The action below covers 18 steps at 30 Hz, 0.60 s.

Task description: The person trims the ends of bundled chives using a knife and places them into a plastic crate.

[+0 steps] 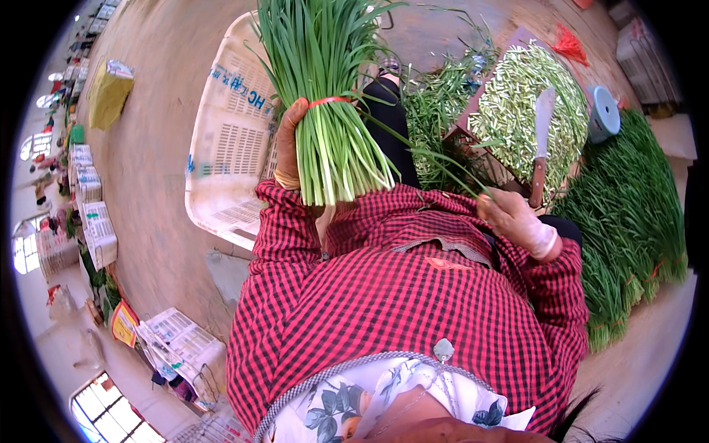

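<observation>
My left hand is wrapped round a large bunch of garlic chives, just at the red band that circles it. The pale cut ends point down toward my lap, and the green leaves fan upward. Out to the right, my right hand is closed in a pinch on a couple of thin chive stalks, which stretch back toward the bunch. Both hands seem to wear thin, pale gloves with a band at the wrist.
A white plastic crate stands at left. At right, a wooden-handled knife lies on a heap of cut stem ends. Loose leaves, a light-blue stool and banded chive bundles surround it. A yellow sack sits far left.
</observation>
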Available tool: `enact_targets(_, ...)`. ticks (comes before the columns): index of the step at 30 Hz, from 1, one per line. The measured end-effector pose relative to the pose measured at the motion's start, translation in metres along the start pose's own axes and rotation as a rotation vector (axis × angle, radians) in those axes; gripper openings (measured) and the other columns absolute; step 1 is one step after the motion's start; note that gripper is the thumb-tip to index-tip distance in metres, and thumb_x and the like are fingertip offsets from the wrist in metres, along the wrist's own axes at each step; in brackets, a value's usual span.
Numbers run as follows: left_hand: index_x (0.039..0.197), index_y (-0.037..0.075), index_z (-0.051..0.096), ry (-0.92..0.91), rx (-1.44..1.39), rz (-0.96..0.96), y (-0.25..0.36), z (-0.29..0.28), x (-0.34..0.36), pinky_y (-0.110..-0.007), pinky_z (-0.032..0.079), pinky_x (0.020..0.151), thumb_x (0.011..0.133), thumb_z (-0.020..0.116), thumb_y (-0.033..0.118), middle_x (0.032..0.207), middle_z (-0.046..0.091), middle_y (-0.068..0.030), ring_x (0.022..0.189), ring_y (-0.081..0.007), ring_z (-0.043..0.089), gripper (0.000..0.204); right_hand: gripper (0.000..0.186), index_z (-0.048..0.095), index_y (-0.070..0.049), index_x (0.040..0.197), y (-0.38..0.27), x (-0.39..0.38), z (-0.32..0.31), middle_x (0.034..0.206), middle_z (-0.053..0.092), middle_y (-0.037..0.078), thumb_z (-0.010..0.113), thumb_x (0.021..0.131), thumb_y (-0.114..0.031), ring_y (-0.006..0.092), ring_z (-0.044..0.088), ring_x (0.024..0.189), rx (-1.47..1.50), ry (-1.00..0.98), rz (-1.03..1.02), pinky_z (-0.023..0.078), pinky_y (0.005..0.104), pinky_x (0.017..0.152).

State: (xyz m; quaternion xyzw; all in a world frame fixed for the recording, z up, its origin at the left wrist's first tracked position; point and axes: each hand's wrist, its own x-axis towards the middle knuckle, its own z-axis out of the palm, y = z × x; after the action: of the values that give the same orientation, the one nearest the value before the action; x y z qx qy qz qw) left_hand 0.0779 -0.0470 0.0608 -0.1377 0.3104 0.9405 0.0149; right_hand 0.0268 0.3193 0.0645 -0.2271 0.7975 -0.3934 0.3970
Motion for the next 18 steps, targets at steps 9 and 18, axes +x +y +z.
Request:
enact_targets(9, 0.106, 0.001, 0.066, 0.252, -0.019, 0.099, 0.057, -0.059, -0.003, -0.035, 0.061, 0.073, 0.095, 0.059, 0.033, 0.091, 0.072, -0.0089, 0.076, -0.0209, 0.071, 0.034, 0.041, 0.055, -0.001, 0.129, 0.156, -0.056, -0.090, 0.109, 0.066, 0.013, 0.062, 0.096, -0.023, 0.0249, 0.065, 0.094, -0.402, 0.451, 0.251, 0.051, 0.0357, 0.084)
enact_targets(18, 0.107, 0.004, 0.066, 0.338, 0.280, -0.090, 0.107, -0.133, -0.010, -0.033, 0.059, 0.075, 0.093, 0.062, 0.031, 0.093, 0.071, -0.0078, 0.079, -0.0184, 0.070, 0.030, 0.042, 0.052, 0.005, 0.132, 0.103, 0.013, -0.058, 0.117, 0.065, 0.013, 0.061, 0.097, -0.018, 0.0173, 0.061, 0.104, -0.060, 0.089, 0.236, 0.048, 0.0286, 0.092)
